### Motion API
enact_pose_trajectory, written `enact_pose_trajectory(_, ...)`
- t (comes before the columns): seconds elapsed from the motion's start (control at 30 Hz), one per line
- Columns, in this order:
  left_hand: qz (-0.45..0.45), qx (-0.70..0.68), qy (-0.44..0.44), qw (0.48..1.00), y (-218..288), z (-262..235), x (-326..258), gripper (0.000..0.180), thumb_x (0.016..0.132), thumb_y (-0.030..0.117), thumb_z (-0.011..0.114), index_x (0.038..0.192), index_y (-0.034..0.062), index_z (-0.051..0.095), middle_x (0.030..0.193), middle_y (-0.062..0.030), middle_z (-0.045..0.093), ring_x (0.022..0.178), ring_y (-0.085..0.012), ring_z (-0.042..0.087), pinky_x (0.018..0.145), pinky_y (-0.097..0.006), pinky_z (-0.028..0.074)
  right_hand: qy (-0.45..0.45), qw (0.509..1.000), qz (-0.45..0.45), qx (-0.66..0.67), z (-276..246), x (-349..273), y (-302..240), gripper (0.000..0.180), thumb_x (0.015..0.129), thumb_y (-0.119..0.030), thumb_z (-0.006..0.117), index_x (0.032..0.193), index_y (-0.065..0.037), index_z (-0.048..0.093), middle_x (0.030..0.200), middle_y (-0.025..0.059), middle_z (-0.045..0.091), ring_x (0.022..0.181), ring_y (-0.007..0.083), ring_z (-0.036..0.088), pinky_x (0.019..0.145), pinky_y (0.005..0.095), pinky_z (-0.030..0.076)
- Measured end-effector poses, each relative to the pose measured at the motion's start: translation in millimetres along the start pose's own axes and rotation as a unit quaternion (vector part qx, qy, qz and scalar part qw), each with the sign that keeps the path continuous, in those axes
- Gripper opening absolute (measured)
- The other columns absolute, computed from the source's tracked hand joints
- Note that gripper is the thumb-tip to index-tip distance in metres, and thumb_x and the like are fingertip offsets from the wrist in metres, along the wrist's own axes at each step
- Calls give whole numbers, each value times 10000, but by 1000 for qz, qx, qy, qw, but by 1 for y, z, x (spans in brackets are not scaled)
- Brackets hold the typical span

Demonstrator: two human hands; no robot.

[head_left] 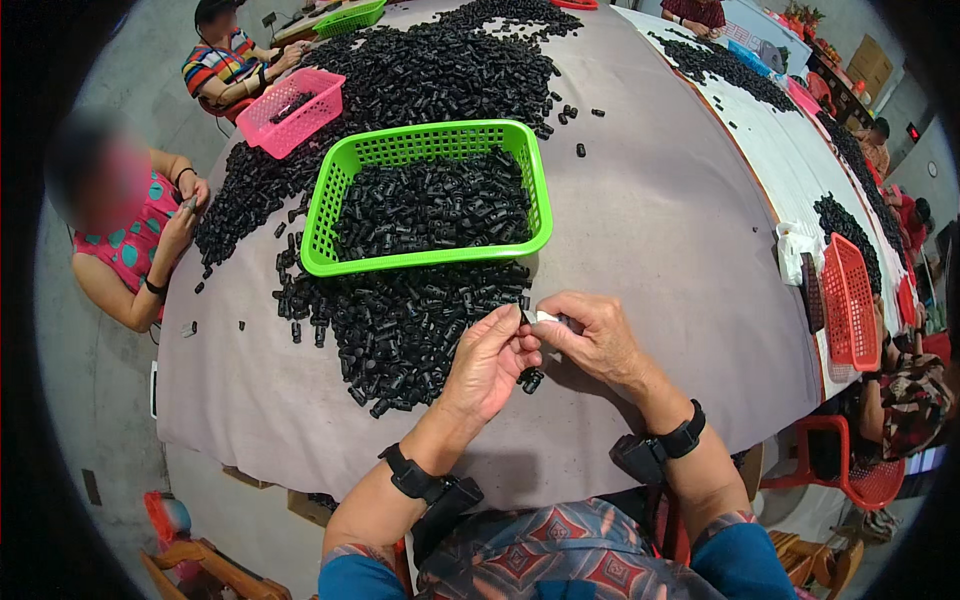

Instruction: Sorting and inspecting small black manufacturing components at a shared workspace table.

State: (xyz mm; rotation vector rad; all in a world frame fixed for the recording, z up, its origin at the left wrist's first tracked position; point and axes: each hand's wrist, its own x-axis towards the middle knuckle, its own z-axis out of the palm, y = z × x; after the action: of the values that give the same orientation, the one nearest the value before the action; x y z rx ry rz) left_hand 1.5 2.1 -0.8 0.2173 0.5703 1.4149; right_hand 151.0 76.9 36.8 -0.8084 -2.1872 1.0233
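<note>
In front of me my left hand [485,365] pinches a small black plastic part [524,304] between thumb and fingertips. My right hand [600,335] is closed around a small white tool [546,316], whose tip meets the part; fingers hide most of it, and I cannot make out its kind. Just left of both hands spreads a heap of the same black parts [395,345], short and tube-like. Beyond it a bright green plastic basket [430,266], filled with black parts, sits on the heap.
A bigger pile of black parts [420,80] covers the far left of the cloth-covered table [660,200]. Two people work on the left, by a pink basket [318,112]. At right, a red basket [850,305] stands on a white-covered table [760,150] with more people around it.
</note>
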Motion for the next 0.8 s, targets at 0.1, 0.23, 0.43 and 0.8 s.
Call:
enact_pose_trajectory(0.1, 0, 3, -1, 1000, -1, -1, 0, 134, 932, 210, 537, 935, 78, 560, 800, -5, 563, 698, -92, 550, 614, -248, 495, -1, 1000, 1, -3, -1, 0, -2, 191, 808, -222, 642, 826, -33, 661, 724, 110, 631, 614, 241, 604, 563, 331, 470)
enact_pose_trajectory(0.23, -2, 7, 4, 1000, 1, 4, -1, 114, 940, 197, 525, 924, 84, 528, 791, 0, 538, 677, -78, 512, 595, -223, 449, -13, 1000, 5, -3, -1, 0, 0, 200, 807, -231, 642, 815, -32, 661, 712, 111, 628, 606, 237, 604, 556, 332, 469)
enact_pose_trajectory(0.43, 4, 13, 5, 1000, 1, 4, -2, 105, 929, 188, 542, 920, 85, 527, 793, 1, 539, 670, -79, 506, 593, -231, 449, -10, 1000, 15, 1, -2, 0, 0, 204, 807, -242, 638, 808, -39, 660, 697, 112, 623, 586, 229, 592, 546, 334, 462)
enact_pose_trajectory(0.8, 11, 10, -6, 1000, 1, 6, -1, 160, 921, 192, 555, 961, 37, 563, 780, -4, 563, 701, -84, 533, 622, -257, 514, 106, 971, 121, 179, -10, 0, 16, 164, 893, -179, 571, 865, -18, 590, 685, -60, 477, 661, 38, 417, 574, 213, 370)
